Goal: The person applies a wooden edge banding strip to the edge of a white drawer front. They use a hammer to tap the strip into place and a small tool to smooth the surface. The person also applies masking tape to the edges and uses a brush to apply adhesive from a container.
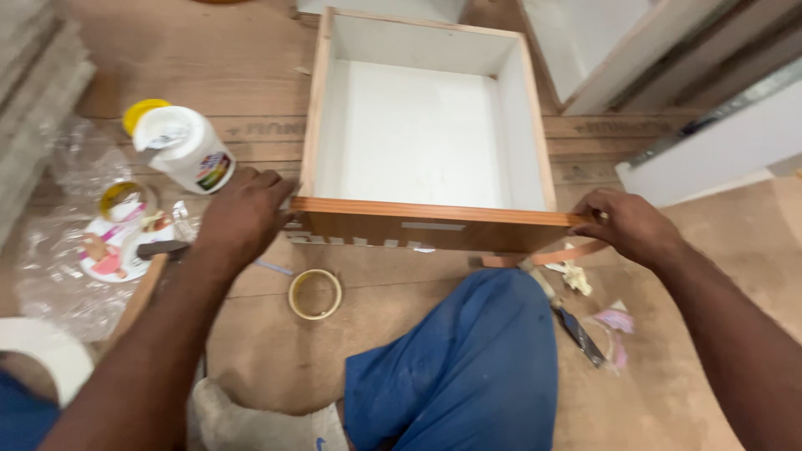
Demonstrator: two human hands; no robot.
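An open wooden drawer box (317,108) with a white inside lies on a plywood floor, its brown front panel facing me. My left hand (242,215) presses against the box's near left corner. At the near right corner my right hand (625,224) pinches a thin orange-brown edge strip (434,210) that runs along the top of the front panel. The strip's loose tail (551,255) curls down under the right hand. My knee in blue trousers (468,359) is just in front of the box.
A white glue bottle (185,149) with a yellow cap (142,111) lies at left, beside a round tin (125,200) and clear plastic. A roll of tape (315,294) sits near the knee. A blade (582,336) and scraps lie at right. White boards (710,150) lean at back right.
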